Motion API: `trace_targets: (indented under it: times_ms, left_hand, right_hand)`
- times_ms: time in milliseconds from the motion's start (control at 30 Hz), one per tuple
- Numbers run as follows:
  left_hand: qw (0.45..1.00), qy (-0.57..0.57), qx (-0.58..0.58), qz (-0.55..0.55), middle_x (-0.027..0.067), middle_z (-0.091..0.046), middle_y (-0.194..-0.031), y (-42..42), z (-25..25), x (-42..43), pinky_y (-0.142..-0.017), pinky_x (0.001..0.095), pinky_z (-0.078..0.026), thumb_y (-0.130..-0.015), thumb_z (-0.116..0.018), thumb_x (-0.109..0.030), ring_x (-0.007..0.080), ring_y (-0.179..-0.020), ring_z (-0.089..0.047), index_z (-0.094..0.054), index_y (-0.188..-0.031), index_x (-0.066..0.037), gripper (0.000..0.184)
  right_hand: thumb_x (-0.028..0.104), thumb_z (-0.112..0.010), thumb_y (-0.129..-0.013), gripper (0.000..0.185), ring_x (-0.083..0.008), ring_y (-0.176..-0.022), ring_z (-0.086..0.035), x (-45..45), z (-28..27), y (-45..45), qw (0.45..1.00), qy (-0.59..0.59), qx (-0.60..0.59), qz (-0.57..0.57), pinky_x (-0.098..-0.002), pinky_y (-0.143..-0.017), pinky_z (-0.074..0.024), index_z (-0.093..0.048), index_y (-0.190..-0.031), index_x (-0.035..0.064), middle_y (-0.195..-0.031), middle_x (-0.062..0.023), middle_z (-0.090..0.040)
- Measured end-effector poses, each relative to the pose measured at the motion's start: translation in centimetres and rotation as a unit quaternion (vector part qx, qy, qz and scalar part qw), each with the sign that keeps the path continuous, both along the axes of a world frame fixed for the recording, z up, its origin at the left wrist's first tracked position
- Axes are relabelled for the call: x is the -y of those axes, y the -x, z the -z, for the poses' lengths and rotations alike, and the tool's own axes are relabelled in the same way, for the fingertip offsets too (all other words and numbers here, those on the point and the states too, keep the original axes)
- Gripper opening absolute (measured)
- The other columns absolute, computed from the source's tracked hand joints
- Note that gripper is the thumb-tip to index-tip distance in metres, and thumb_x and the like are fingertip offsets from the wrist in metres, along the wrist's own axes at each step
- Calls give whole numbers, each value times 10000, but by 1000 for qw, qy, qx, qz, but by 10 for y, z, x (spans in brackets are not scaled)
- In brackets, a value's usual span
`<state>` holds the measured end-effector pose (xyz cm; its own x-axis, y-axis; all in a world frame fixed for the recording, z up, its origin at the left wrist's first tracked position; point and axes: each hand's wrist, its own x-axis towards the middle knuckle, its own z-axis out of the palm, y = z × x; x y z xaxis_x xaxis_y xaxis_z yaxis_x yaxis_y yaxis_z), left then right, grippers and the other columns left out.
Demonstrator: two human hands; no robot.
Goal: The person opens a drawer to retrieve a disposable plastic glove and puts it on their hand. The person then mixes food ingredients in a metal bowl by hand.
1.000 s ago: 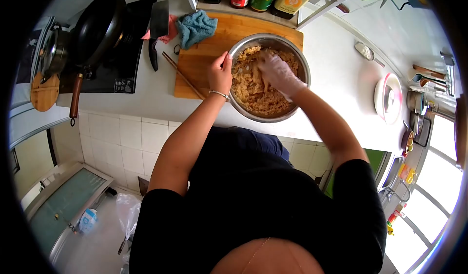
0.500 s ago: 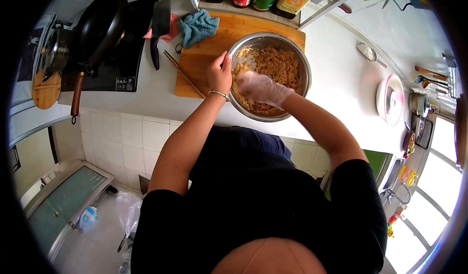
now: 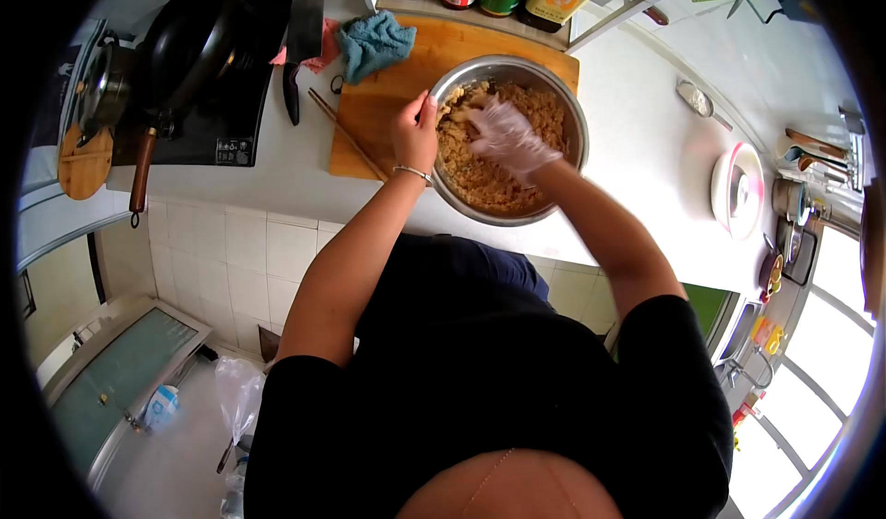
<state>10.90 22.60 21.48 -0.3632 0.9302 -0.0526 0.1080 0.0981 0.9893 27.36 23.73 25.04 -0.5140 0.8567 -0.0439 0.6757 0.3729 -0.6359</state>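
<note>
While left hand (image 3: 415, 136) grips left rim of bowl (image 3: 579, 141), mixture (image 3: 487, 183) lies under gloved right hand (image 3: 512, 139), fingers spread.

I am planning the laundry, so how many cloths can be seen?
2: the teal cloth at the far left corner of the cutting board, and the pink cloth partly under the cleaver. Others may be hidden.

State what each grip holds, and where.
Left grip: the metal bowl, by its left rim. Right grip: gloved, in the mixture; any hold cannot be told.
</note>
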Motion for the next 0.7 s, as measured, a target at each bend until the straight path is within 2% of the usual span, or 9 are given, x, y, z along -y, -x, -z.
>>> trace_targets:
  times_ms: [133,233,333,467,500,533,600,667,700]
  left_hand:
    - [1000,6,-21,2,142,-695,-902,2,0,0,-736,294,-494,-929,-579,-281,186,-797,-648,-629,-1120,41,377]
    - [1000,25,-4,3,150,-695,-908,-1,-5,0,-738,297,-495,-928,-578,-283,187,-800,-648,-632,-1117,40,378]
    - [1000,2,-2,-8,150,-696,-901,-2,-2,-2,-736,294,-493,-928,-579,-281,186,-795,-647,-635,-1111,41,375]
    - [1000,-3,6,-12,146,-698,-895,-1,5,-6,-739,293,-493,-928,-579,-283,187,-793,-649,-636,-1108,43,377]
    - [1000,-8,3,-12,146,-698,-892,0,6,-7,-739,293,-494,-927,-580,-282,186,-791,-649,-635,-1109,44,378]
    - [1000,-8,-1,-10,147,-698,-890,0,6,-3,-739,292,-494,-927,-582,-282,185,-788,-649,-634,-1111,44,378]
    - [1000,-8,12,-3,147,-698,-892,-1,3,-2,-737,292,-494,-926,-583,-282,182,-786,-647,-633,-1112,43,378]
    - [1000,-9,22,-1,148,-698,-894,1,2,-5,-735,292,-495,-925,-585,-282,179,-785,-646,-633,-1113,43,378]
    - [1000,-6,5,-5,146,-698,-892,2,3,-5,-733,291,-495,-926,-584,-283,175,-781,-644,-632,-1113,42,378]
  right_hand:
    - [182,-695,-759,271,-263,-1044,-532,2,9,4,932,172,210,-241,-362,-861,-499,-609,-969,34,-1164,-148,-512]
    - [141,-659,-765,231,-281,-1087,-539,-19,-2,-27,906,4,313,-287,-364,-813,-534,-602,-955,24,-1174,-161,-515]
    - [117,-621,-802,186,-261,-986,-563,3,-11,13,980,44,141,-134,-362,-835,-535,-608,-976,51,-1139,-139,-530]
    - [165,-609,-851,221,-232,-886,-564,0,13,-35,904,44,164,-392,-343,-790,-536,-580,-1055,85,-1002,-87,-552]
    - [182,-621,-844,238,-235,-901,-563,-10,2,-33,942,234,108,-214,-345,-795,-533,-585,-1059,86,-991,-82,-556]
    - [193,-628,-838,253,-243,-922,-561,-9,-10,-22,930,87,251,-255,-350,-795,-532,-589,-1065,87,-998,-86,-560]
    - [215,-642,-825,284,-257,-964,-557,-5,-36,-1,748,-233,540,-308,-360,-796,-531,-598,-1076,90,-1014,-95,-566]
    - [268,-680,-796,323,-292,-987,-550,12,4,21,963,-18,243,-119,-359,-794,-529,-603,-1047,79,-994,-91,-565]
    - [241,-689,-797,330,-297,-984,-552,20,7,16,962,14,184,-203,-350,-813,-528,-604,-1058,58,-1077,-120,-557]
